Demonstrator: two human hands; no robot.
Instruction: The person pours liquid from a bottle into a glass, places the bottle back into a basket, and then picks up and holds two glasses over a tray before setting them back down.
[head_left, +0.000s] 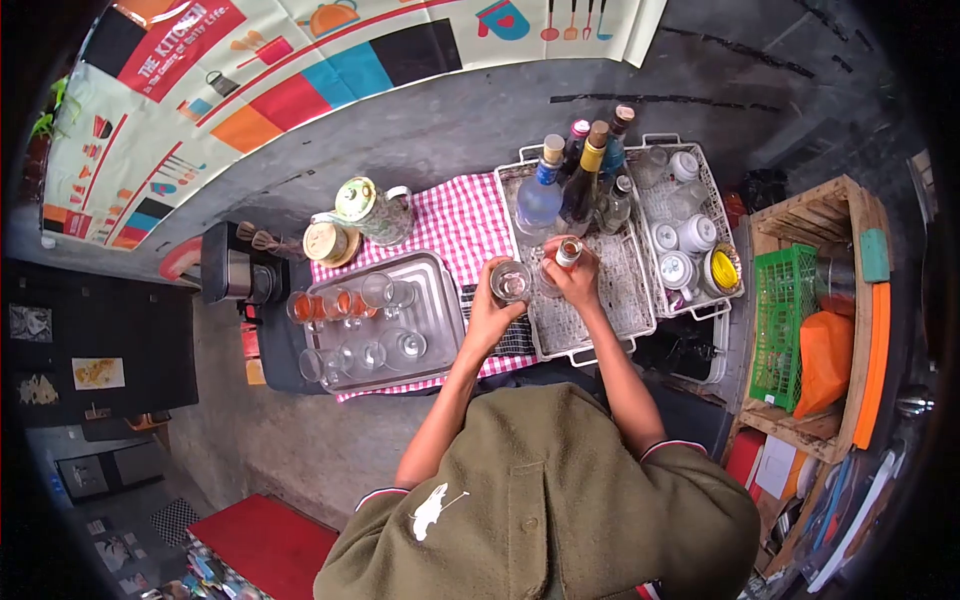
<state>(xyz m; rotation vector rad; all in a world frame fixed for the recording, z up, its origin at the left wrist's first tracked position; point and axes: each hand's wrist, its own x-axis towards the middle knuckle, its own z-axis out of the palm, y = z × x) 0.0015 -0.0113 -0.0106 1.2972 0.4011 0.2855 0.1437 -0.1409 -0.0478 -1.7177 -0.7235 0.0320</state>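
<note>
My left hand (487, 318) is wrapped round a clear drinking glass (511, 281), seen from above through its open rim. Close beside it, my right hand (578, 283) grips a small bottle (568, 252) whose neck points up toward me. Most of the bottle is hidden by my fingers. Both hands are over the near left part of a white wire rack (610, 318). To the left lies a metal tray (442, 300) with several stemmed glasses (404, 346), some holding something red-orange.
Several corked bottles (540, 200) stand at the rack's back. A second rack at right holds white cups (697, 234) and glasses. Left of the bottles are a floral pitcher (383, 215) and a lidded jar (326, 243) on a checked cloth (462, 212). A wooden crate (785, 215) stands far right.
</note>
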